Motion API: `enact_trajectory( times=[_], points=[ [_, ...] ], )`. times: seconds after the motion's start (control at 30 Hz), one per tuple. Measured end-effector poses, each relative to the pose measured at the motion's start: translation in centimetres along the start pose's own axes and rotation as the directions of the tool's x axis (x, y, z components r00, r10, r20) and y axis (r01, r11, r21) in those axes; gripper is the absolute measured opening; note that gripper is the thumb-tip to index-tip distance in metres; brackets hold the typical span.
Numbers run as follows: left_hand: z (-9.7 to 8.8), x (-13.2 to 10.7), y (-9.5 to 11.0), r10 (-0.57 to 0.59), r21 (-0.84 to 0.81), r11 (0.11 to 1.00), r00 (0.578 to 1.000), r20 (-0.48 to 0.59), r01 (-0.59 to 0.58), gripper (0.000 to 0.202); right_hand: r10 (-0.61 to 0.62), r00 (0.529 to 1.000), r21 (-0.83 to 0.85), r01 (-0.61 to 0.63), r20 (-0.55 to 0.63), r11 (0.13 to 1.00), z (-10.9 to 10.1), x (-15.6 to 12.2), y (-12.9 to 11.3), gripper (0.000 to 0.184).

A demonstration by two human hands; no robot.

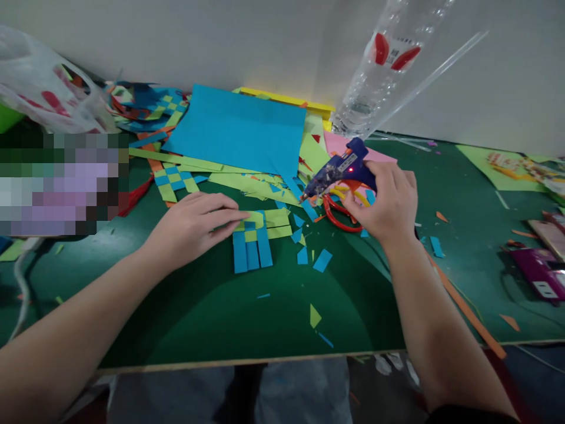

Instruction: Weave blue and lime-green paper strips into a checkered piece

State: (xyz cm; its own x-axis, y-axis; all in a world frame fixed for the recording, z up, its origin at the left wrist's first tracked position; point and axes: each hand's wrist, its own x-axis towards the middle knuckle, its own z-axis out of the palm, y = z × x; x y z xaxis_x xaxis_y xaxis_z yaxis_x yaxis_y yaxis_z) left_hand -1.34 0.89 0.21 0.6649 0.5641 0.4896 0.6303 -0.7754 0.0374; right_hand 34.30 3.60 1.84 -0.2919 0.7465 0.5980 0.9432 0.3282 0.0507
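Note:
My right hand is wrapped around the handle of a dark blue hot glue gun, which has a small red light on its side. Its nozzle points down and to the left, above the paper scraps. The fingers of my left hand are closed together at the left edge of a small piece of woven paper. Green strips cross blue ones there, with loose ends reaching right and toward me. Partly hidden behind my right hand lie red-handled scissors.
A blue paper sheet covers green strips at the back. Another woven piece lies left of it. A clear plastic bottle leans at the wall. A plastic bag stands left, and a purple device sits right. Scraps litter the green tabletop.

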Motion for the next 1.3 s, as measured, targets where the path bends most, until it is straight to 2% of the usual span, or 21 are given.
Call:
enact_trajectory(
  times=[0.13,0.23,0.33,0.43,0.53,0.67,0.83,0.9,1.0,1.23,1.3],
  points=[
    [-0.4,0.1,0.4,-0.053,-0.010,0.999,0.998,-0.027,0.053,0.039,0.061,0.998,0.006,-0.061,-0.004,0.998,0.3,0.0,1.1,0.045],
    [-0.4,0.2,0.5,-0.110,-0.008,0.994,0.993,-0.046,0.110,0.051,0.090,0.994,0.043,-0.088,-0.068,0.995,0.6,-0.1,2.0,0.047],
    [-0.3,0.2,0.3,-0.119,-0.009,0.993,0.992,-0.042,0.119,0.040,0.150,0.984,0.057,-0.145,-0.092,0.988,1.0,-0.2,2.8,0.049],
    [-0.2,0.1,0.0,-0.070,-0.017,0.997,0.997,-0.026,0.070,0.023,0.236,0.971,0.039,-0.234,-0.045,0.971,1.2,-0.3,3.3,0.050],
    [0.0,0.0,-0.1,-0.033,0.008,0.999,0.999,-0.031,0.033,0.017,0.325,0.945,0.039,-0.326,0.023,0.945,1.5,-0.2,3.5,0.051],
    [0.2,-0.1,-0.2,-0.028,0.024,0.999,0.999,-0.024,0.029,0.017,0.475,0.874,0.062,-0.482,0.106,0.874,2.1,-0.1,3.9,0.054],
    [0.4,-0.2,-0.3,0.001,0.011,1.000,1.000,-0.020,-0.001,0.015,0.647,0.741,0.028,-0.661,0.180,0.750,2.8,-0.2,5.1,0.060],
    [0.5,-0.2,-0.4,0.017,0.009,1.000,1.000,-0.020,-0.017,0.013,0.691,0.695,0.006,-0.706,0.200,0.708,3.0,-0.3,5.5,0.062],
    [0.6,-0.3,-0.6,0.032,0.012,0.999,0.999,-0.019,-0.032,0.011,0.722,0.657,-0.022,-0.736,0.219,0.676,3.3,-0.4,6.0,0.067],
    [0.7,-0.3,-0.5,0.028,0.013,1.000,0.999,-0.036,-0.027,0.012,0.744,0.642,-0.019,-0.754,0.186,0.656,5.1,-1.1,7.4,0.073],
    [0.6,-0.3,-0.4,0.015,0.007,1.000,1.000,-0.020,-0.015,0.014,0.711,0.686,0.015,-0.721,0.151,0.693,5.8,-1.4,7.9,0.073]
  ],
)
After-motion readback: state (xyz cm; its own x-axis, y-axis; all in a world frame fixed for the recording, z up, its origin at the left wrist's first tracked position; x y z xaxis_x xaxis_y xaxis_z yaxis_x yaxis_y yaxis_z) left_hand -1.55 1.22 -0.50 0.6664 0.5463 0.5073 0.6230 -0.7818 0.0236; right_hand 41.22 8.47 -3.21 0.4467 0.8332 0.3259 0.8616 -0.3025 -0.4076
